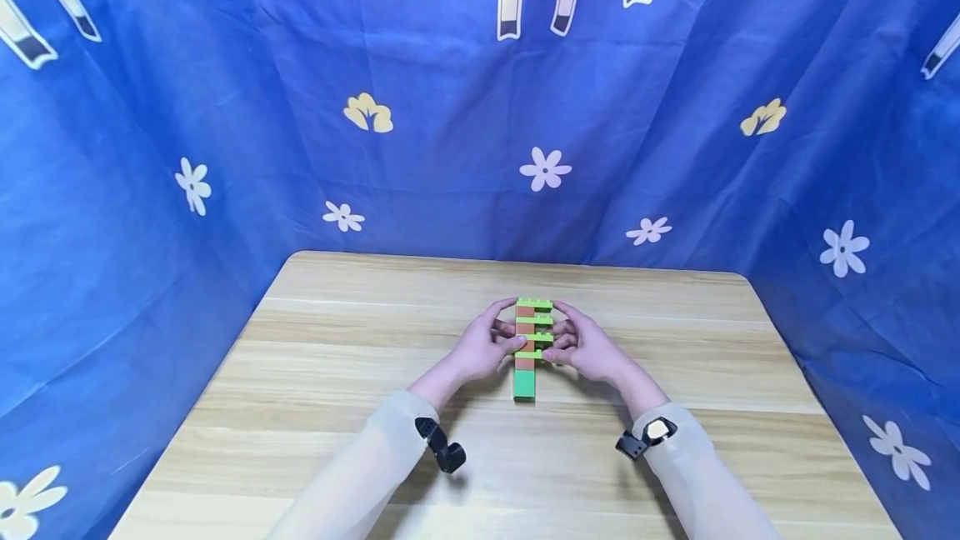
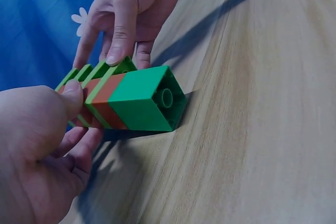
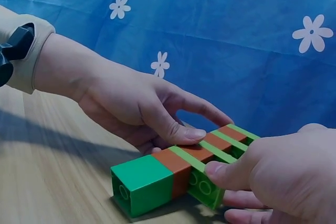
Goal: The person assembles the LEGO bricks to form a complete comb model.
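Note:
A stack of toy building blocks (image 1: 524, 383) lies on its side on the table, its green end towards me. Orange blocks alternate with thin light-green plates (image 3: 186, 157) that jut out to the right. From the left, my left hand (image 1: 478, 348) grips the stack, thumb on the orange part and fingers around the far side. On the other side my right hand (image 1: 596, 350) holds the jutting plates, with its thumb on the one nearest the green block (image 2: 139, 98). The hollow underside of that green block faces the left wrist view.
The wood-grain table (image 1: 300, 407) has rounded back corners. A blue curtain (image 1: 450, 173) with flowers and animal legs hangs behind and along both sides. Black wrist devices (image 1: 450, 455) are strapped over both pale sleeves (image 1: 367, 465).

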A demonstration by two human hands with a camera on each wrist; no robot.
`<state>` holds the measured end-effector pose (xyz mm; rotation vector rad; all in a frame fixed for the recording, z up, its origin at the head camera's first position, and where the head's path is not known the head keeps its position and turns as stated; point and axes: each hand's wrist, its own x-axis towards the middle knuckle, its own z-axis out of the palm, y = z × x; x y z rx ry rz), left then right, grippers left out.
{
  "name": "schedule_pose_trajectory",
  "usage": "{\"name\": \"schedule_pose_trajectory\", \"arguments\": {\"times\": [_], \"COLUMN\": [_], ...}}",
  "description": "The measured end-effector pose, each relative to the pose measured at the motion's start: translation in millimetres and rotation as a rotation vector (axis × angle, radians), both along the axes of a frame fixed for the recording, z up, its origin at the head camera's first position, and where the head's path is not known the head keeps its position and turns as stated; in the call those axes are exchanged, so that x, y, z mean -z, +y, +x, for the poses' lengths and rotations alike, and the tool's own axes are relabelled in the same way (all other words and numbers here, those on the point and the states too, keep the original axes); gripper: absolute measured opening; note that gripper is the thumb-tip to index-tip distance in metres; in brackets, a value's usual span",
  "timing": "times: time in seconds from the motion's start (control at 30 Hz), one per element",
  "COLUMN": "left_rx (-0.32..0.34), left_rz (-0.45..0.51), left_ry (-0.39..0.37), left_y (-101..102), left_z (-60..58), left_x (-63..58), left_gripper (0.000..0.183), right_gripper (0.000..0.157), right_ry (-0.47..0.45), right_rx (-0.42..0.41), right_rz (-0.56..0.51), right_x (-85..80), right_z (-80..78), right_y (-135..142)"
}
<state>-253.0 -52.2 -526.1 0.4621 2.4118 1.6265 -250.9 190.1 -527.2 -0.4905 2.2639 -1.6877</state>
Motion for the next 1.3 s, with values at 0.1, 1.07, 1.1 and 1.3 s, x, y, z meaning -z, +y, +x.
{"name": "schedule_pose_trajectory", "arguments": {"times": [0.1,1.07,1.1,1.3], "left_rx": [0.005,-0.027,-0.024,-0.02], "left_rz": [0.009,-0.111,-0.109,-0.097], "left_ry": [-0.009,-0.071,-0.073,-0.076], "left_y": [0,1,1,-1], "left_z": [-1.6,-8.8,-8.9,-8.9], "left_x": [2.4,1.5,2.0,4.3], "left_gripper": [0.073,0.069,0.069,0.067], "right_gripper": [0.097,0.094,0.094,0.093], "right_ry": [-0.021,-0.091,-0.094,-0.102], "right_rx": [0.006,0.033,0.034,0.026], "right_rz": [0.007,0.096,0.099,0.084], "right_x": [0.2,8.4,9.0,11.7], "right_z": [-0.6,-1.8,-2.0,-4.1], "right_y": [1,-5,-5,-5]}}
